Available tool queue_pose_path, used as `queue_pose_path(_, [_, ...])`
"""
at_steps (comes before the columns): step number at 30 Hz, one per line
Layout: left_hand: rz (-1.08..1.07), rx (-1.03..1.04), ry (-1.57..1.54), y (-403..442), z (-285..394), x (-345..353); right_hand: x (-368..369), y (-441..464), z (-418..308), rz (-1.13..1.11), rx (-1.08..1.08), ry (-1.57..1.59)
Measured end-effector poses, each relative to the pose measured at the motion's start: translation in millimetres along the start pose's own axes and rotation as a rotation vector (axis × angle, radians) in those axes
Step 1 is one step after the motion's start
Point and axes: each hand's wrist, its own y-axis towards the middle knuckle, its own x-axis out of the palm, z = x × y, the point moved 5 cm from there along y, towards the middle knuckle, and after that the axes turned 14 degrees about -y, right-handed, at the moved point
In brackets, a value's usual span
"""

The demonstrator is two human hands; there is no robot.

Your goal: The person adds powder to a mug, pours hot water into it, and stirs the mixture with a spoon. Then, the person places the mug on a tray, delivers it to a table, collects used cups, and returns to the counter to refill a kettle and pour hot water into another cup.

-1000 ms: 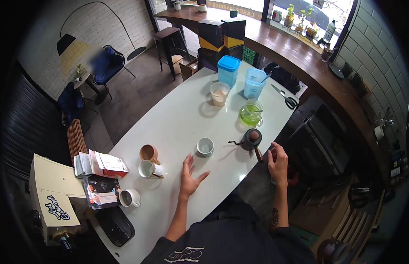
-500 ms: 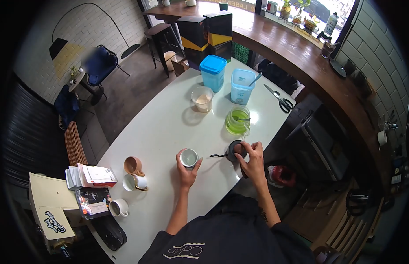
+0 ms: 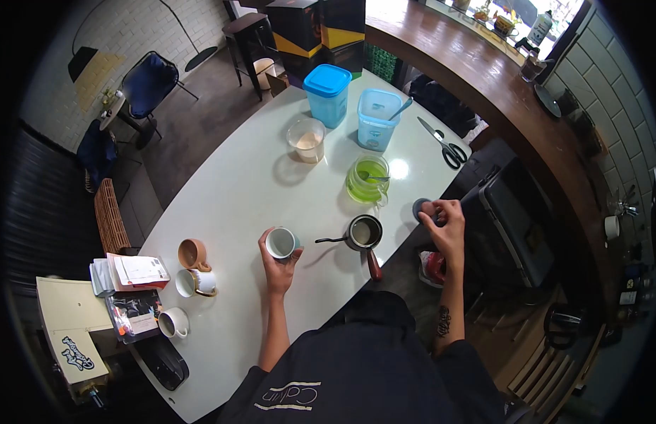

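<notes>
My left hand (image 3: 278, 272) is wrapped round a small white cup (image 3: 281, 242), its mouth facing up. Between the fingertips of my right hand (image 3: 448, 226) is the knob of a dark round lid (image 3: 420, 210), out to the right of the pot. The dark pot (image 3: 364, 232) stands uncovered on the white table (image 3: 229, 212), with some liquid inside, a thin spout towards the cup and a reddish-brown handle towards me. Behind it is a glass jug of green liquid (image 3: 367, 179) with a spoon in it.
Three mugs, one brown (image 3: 193, 254), stand at the left by stacked papers (image 3: 134, 272). Farther back are a clear cup of powder (image 3: 306, 140), a lidded blue container (image 3: 327, 95), an open blue container (image 3: 377, 120) and scissors (image 3: 448, 145).
My left hand has closed round the white cup. My right hand has taken the lid off the pot and moved it to the right, and the pot's inside now shows.
</notes>
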Motion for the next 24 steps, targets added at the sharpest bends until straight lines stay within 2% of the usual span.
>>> queue_pose_path(2, [0.008,0.011,-0.015,2,1,-1,22,-6,14,-0.036,-0.005,0.002])
queue_pose_path(5, [-0.053,0.072,0.149,0,30,0,44,-13,20,-0.093,-0.031,-0.005])
queue_pose_path(7, [-0.026,0.158,0.104,-1,53,-1,51,-13,22,-0.12,-0.052,-0.027])
queue_pose_path(8, [0.033,0.2,-0.018,-4,66,0,54,-12,26,-0.112,-0.046,-0.023])
queue_pose_path(9, [0.025,0.203,-0.015,-7,74,0,58,-11,26,-0.088,-0.11,-0.042])
queue_pose_path(11, [0.058,0.111,-0.188,-11,85,-4,65,-7,25,-0.059,-0.177,-0.052])
queue_pose_path(12, [0.084,0.0,-0.146,-15,93,8,69,-6,25,-0.084,-0.157,-0.039])
queue_pose_path(13, [0.053,0.033,-0.01,-17,97,16,74,-4,23,-0.108,-0.139,-0.025])
queue_pose_path(15, [0.052,-0.04,-0.004,-26,102,32,73,-2,17,-0.084,-0.145,-0.022])
queue_pose_path(17, [-0.086,-0.176,0.01,-35,86,35,68,-4,10,-0.055,-0.138,-0.015])
queue_pose_path(19, [-0.312,-0.402,-0.09,-46,76,60,63,-6,8,-0.106,-0.014,0.095])
queue_pose_path(21, [-0.524,-0.58,-0.049,-58,55,86,60,-11,11,-0.106,0.005,0.103])
queue_pose_path(23, [-0.562,-0.766,-0.155,-73,25,107,53,-19,19,-0.037,0.005,0.147])
queue_pose_path(24, [-0.572,-0.759,-0.154,-75,12,113,51,-23,24,0.021,-0.034,0.136])
